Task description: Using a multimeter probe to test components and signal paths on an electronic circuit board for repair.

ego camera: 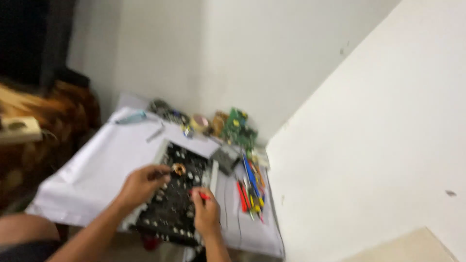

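Circuit board (177, 194) on white sheet (102, 165); left hand (141, 184) resting on it, right hand (206, 213) gripping red tool (203, 195).

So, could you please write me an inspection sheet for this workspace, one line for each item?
Surface: low table covered with a white sheet.
Job's things: large black circuit board lying flat, with a copper coil on it.
Clutter: row of screwdrivers and pens right of the board; green circuit boards and a tape roll at the far edge.
Hands: left hand rests on the board beside the coil; right hand holds a red tool over the board.
Cables: nothing seen clearly; the picture is blurred.
Surroundings: white walls in a corner; brown clutter at left.
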